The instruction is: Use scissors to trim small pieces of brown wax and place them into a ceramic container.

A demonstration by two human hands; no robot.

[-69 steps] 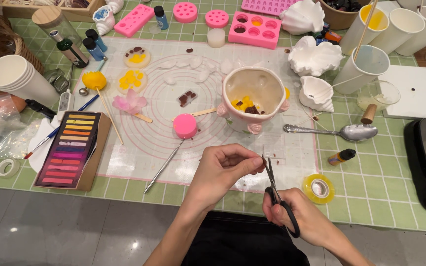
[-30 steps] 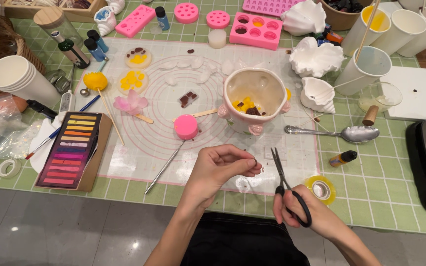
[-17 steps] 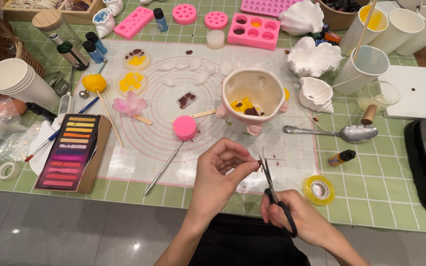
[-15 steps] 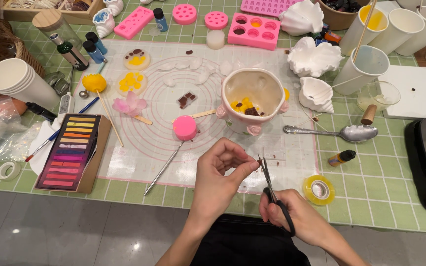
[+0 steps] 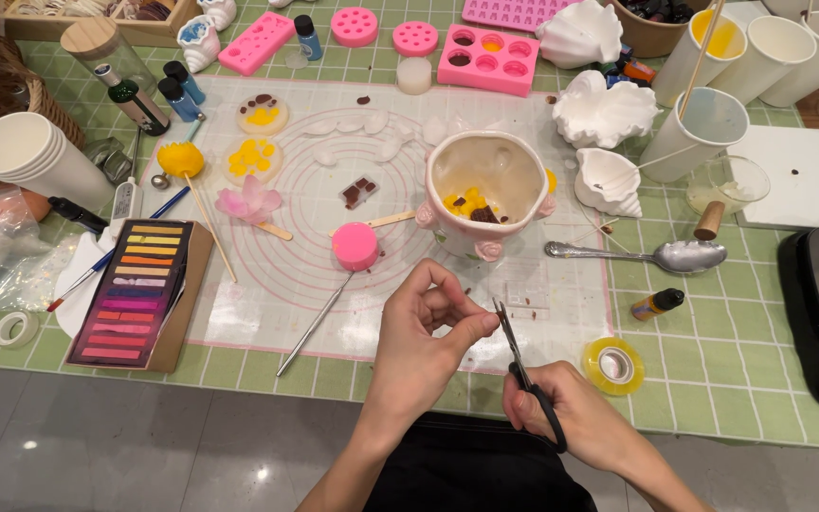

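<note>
The left hand hovers above the near edge of the white silicone mat, thumb and forefinger pinched narrowly on something too small to make out. The right hand sits nearer the person, past the table's near edge, its fingers through the black handles of a pair of scissors. The blades point away from the person and look nearly closed, their tips just beside the left thumb and forefinger; whether they touch the pinched item cannot be told.

On the mat beyond the hands stands a cream ceramic cup holding yellow and brown pieces. To its left lies a round pink piece at the end of a thin metal rod, which runs towards the mat's near edge. A pale pink flower shape on a stick and a yellow one lie towards the mat's left side.

A metal spoon lies on the green checked tablecloth right of the cup. A yellow roll of tape rests near the near edge, just right of the scissors. A box of coloured pastel sticks sits by the near left corner, with stacked white paper cups at the left edge. Pink moulds and white shell shapes line the far side.
</note>
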